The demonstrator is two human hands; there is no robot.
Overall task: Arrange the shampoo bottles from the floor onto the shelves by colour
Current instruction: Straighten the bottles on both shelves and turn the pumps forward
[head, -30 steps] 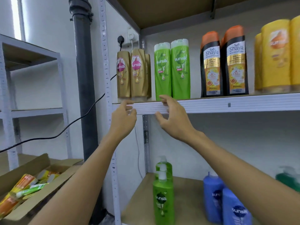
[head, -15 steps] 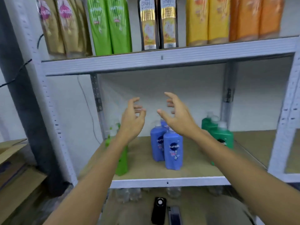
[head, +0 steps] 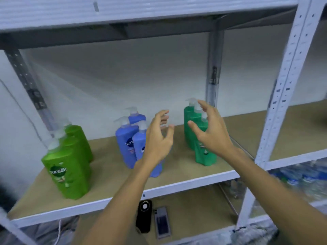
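Standing in three colour groups on the wooden shelf board (head: 185,175), the pump bottles are seen upright. Light green bottles (head: 69,167) are lined up front to back at the left end, blue bottles (head: 126,144) are clustered near the middle, and dark green bottles (head: 203,154) are lined up to the right of them; the groups are kept well apart. The picture is blurred by motion, so labels are only partly readable.

Both hands are held in the air in front of the shelf, and nothing is grasped by either. The left hand (head: 157,140) is raised in front of the blue bottles with its fingers spread and loosely bent; the right hand (head: 210,131) is raised in front of the dark green bottles in the same relaxed way. Whether the bottles are touched cannot be told, since the hands overlap them in the view.

On the shelf below, a black device (head: 144,216) and a grey phone (head: 161,221) are laid side by side. Packed water bottles (head: 300,181) are glimpsed at the right, behind the white upright (head: 283,82).
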